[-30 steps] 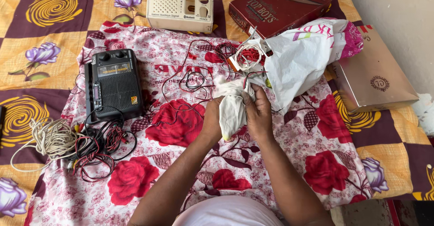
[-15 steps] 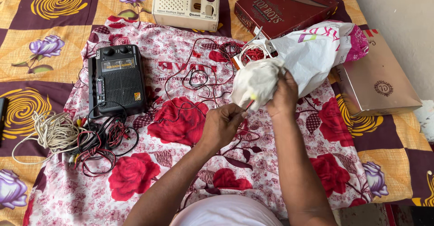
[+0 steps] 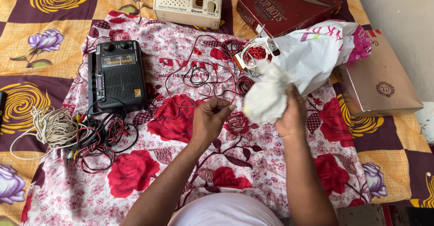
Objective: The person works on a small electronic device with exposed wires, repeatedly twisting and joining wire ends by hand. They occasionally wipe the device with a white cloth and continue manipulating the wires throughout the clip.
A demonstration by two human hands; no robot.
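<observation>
Above the middle of the flowered cloth point(image 3: 253, 162), the right hand point(image 3: 293, 113) holds up one crumpled white bundle point(image 3: 266, 97), its fingers curled shut around the bundle's right side, with the thumb hidden behind it; just left of it, apart from the bundle, the left hand point(image 3: 209, 120) hovers with fingers bent loosely inward and thumb tip near the forefinger, and whether it pinches a thin wire I cannot tell; beneath and beyond the hands one tangle of thin red and black wire point(image 3: 203, 77) loops across the cloth; just behind the bundle lies one white plastic bag point(image 3: 316, 56), with a small white spool of red wire point(image 3: 254, 54) at its left edge; further out there are two radios, one black radio point(image 3: 117, 77) on the cloth at left and one cream radio point(image 3: 189, 2) at the top; two boxes, one dark red box point(image 3: 289, 7) behind the bag and one tan box point(image 3: 377, 83) at right; at the far left one coil of whitish cord point(image 3: 49, 129) touches a heap of red and black cables point(image 3: 97, 138); a patchwork bedspread point(image 3: 40, 31) of yellow and purple squares lies under everything.
</observation>
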